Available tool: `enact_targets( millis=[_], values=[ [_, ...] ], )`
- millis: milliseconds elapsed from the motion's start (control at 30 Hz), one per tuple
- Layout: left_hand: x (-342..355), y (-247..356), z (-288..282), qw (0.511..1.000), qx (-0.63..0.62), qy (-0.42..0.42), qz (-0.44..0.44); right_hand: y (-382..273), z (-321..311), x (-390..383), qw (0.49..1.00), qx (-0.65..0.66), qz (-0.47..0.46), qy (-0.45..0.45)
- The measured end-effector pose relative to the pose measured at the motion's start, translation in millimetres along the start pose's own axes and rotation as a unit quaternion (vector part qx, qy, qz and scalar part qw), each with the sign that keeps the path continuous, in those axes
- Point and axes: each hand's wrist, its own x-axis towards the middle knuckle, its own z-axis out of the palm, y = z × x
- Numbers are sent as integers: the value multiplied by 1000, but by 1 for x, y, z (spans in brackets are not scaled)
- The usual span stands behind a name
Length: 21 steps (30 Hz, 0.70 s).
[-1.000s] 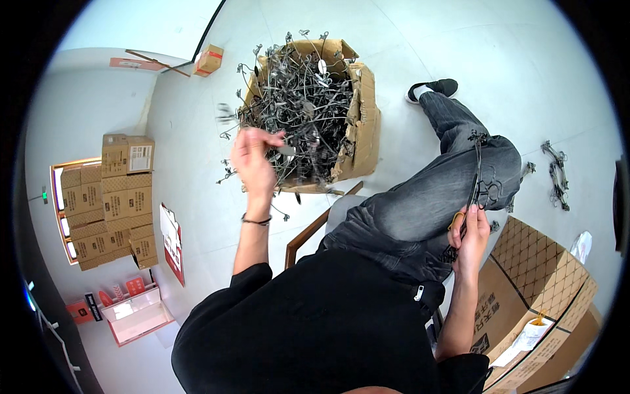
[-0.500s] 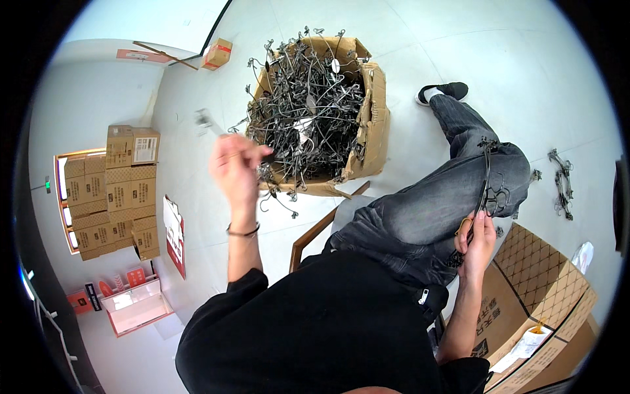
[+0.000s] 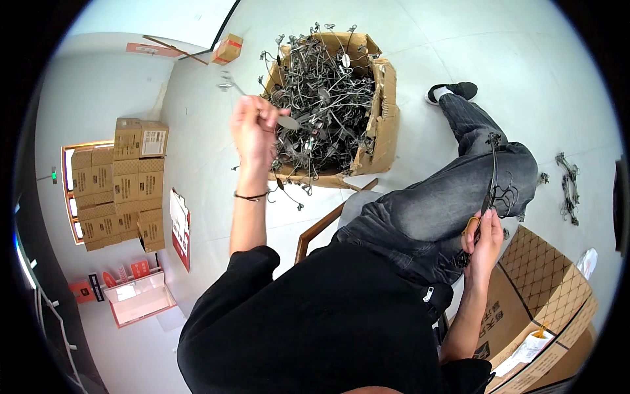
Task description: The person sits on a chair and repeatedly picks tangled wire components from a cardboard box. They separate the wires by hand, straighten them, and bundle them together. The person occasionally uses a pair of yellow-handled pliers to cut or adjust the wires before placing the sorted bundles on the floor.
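Note:
My left hand [image 3: 252, 128] is raised over the left rim of a torn cardboard box [image 3: 386, 118]. Its fingers are closed on a thin wire piece [image 3: 230, 83] with a blurred, curled far end. A flat grey oval disc [image 3: 287, 123] shows by the fingertips and appears to belong to that piece. Tangled dark wire pieces [image 3: 321, 98] with curled ends heap above the box's top. Over my right thigh, my right hand [image 3: 484, 240] closes round a bundle of dark wire pieces [image 3: 493, 174]. An orange loop handle [image 3: 470, 228] shows among its fingers; the tool's kind is partly hidden.
Several loose wire pieces [image 3: 568, 190] lie on the floor at the right. An open patterned carton [image 3: 535, 276] stands by my right arm, with a white cup [image 3: 535, 341] on it. Stacked cartons [image 3: 138, 190] and a wooden chair edge [image 3: 318, 230] are at the left.
My left hand has moved up and slightly right with the wire piece, and the oval disc now shows clearly. My right hand keeps its hold; the whole view has shifted slightly.

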Motion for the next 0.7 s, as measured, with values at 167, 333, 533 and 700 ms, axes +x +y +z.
enact_targets(
  millis=[167, 333, 533, 700],
  values=[
    [1, 23, 9, 925, -372, 17, -75, 1, -3, 0, 1000, 8, -7, 8],
    [-41, 75, 78, 978, -158, -119, -66, -2, -6, 0, 999, 34, 4, 24],
    [-96, -32, 197, 952, -7, -204, -227, 4, -11, 4, 996, -37, -66, -45],
    [-116, -106, 265, 940, -96, -174, -277, 8, -4, 3, 987, -100, -124, -27]
  ],
)
